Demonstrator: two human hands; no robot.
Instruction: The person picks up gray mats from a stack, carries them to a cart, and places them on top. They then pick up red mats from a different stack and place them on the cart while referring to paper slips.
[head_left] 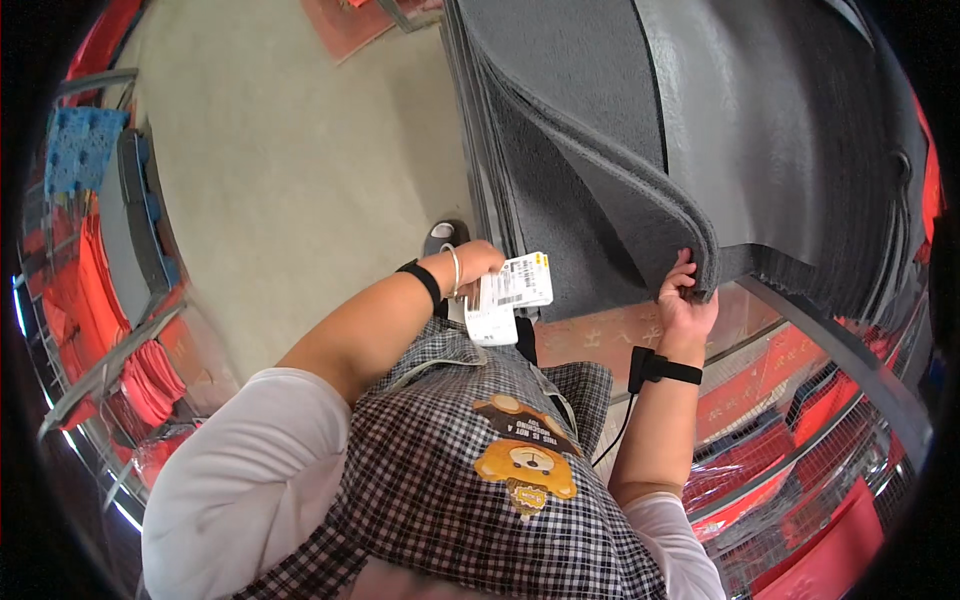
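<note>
White printed labels (508, 295), some with barcodes, are held in my left hand (480, 262), whose fingers are closed around their edge. My right hand (688, 300) grips the near corner of several grey carpet mats (645, 200), lifting them so that they curl up and back. Beneath the raised corner, the flat textured face of another grey mat (560, 220) shows. My right fingertips lie against the folded edge; the thumb is partly hidden. The labels hang just left of the stack's near edge.
Smooth-backed dark mats (760, 130) lie piled at the right, on a metal-framed rack (850, 350). Red folded goods (770, 450) sit on wire shelving at the lower right. Along the left stand racks with red items (100, 290) and a blue mat (85, 150). Bare concrete floor (290, 150) lies between.
</note>
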